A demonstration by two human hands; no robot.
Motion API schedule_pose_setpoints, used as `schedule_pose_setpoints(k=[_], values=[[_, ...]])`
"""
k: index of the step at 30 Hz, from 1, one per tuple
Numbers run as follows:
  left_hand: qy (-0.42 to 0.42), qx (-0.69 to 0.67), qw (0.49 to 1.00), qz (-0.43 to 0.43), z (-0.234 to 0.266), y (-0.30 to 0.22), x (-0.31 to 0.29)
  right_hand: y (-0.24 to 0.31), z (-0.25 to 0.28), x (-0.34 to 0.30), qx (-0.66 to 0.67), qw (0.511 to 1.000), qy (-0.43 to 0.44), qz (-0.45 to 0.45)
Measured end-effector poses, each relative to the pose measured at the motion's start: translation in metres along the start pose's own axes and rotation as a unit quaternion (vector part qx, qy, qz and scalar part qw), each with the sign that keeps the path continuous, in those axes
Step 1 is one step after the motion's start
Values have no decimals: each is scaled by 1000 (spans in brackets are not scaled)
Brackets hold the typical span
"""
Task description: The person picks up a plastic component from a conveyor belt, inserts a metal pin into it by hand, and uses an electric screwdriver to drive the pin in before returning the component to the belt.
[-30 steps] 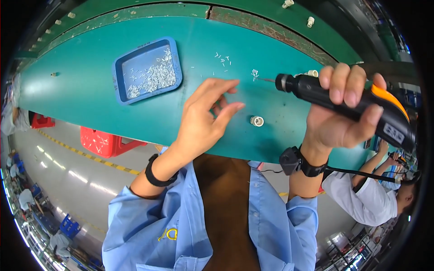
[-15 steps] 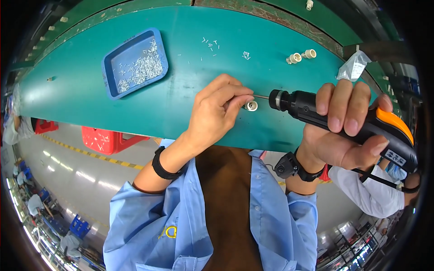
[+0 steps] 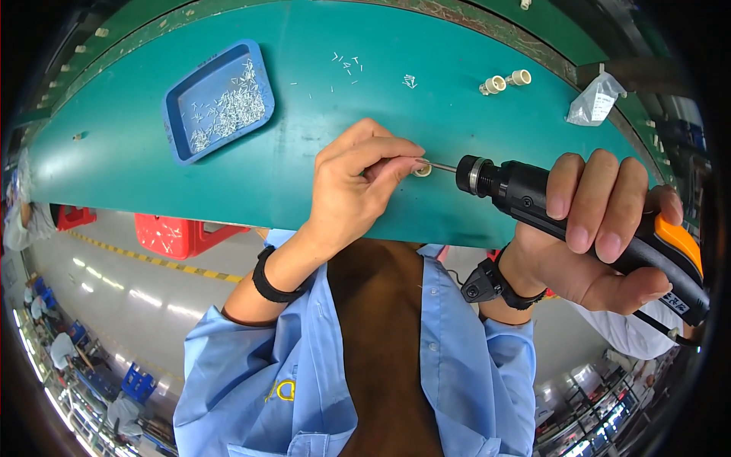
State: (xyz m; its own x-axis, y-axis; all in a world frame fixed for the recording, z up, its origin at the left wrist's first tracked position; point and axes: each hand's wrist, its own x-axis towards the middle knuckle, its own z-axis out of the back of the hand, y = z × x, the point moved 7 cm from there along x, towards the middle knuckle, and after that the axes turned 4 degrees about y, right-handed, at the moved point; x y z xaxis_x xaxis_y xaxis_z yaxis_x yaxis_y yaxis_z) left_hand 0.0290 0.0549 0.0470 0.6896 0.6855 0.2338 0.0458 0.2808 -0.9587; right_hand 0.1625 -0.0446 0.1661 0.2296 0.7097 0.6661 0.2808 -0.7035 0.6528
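Note:
My right hand (image 3: 601,228) grips a black and orange electric screwdriver (image 3: 579,221), its thin bit pointing left over the green table (image 3: 304,152). My left hand (image 3: 358,190) pinches the tip of the bit with thumb and forefinger, right beside a small cream ring-shaped part (image 3: 422,170) lying on the table. Whether a screw sits between the fingertips is hidden.
A blue tray (image 3: 217,103) of small metal screws sits at the back left, with loose screws (image 3: 346,65) scattered to its right. Two cream parts (image 3: 505,81) and a small clear plastic bag (image 3: 594,103) lie at the back right. A red crate (image 3: 175,234) stands below the table edge.
My left hand has moved from hovering flat over the table to pinching the bit tip. The screwdriver has come down and left toward the cream part.

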Motion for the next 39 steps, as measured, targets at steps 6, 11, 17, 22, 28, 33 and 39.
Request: schedule_pose_setpoints(k=[6, 11, 17, 22, 28, 33, 39], values=[[30, -34, 998, 41, -2, 2, -2, -2, 0, -1, -4, 1000, 3, 3], [59, -42, 996, 57, -5, 2, -2, 0, 1, -2, -4, 1000, -3, 0], [64, -52, 996, 41, -8, 4, -4, 0, 0, -5, -10, 1000, -8, 0], [58, -12, 987, 148, -11, 14, -10, 13, 0, -9, -51, 999, -14, 6], [102, 109, 984, 99, -24, 18, -13, 7, -8, -11, -93, 995, 18, -11], [123, 152, 977, 89, -28, 19, -11, -4, -7, -16, -127, 991, 36, -8], [109, 143, 979, 92, -27, 20, -12, -20, -2, -18, -125, 991, 50, -10]])
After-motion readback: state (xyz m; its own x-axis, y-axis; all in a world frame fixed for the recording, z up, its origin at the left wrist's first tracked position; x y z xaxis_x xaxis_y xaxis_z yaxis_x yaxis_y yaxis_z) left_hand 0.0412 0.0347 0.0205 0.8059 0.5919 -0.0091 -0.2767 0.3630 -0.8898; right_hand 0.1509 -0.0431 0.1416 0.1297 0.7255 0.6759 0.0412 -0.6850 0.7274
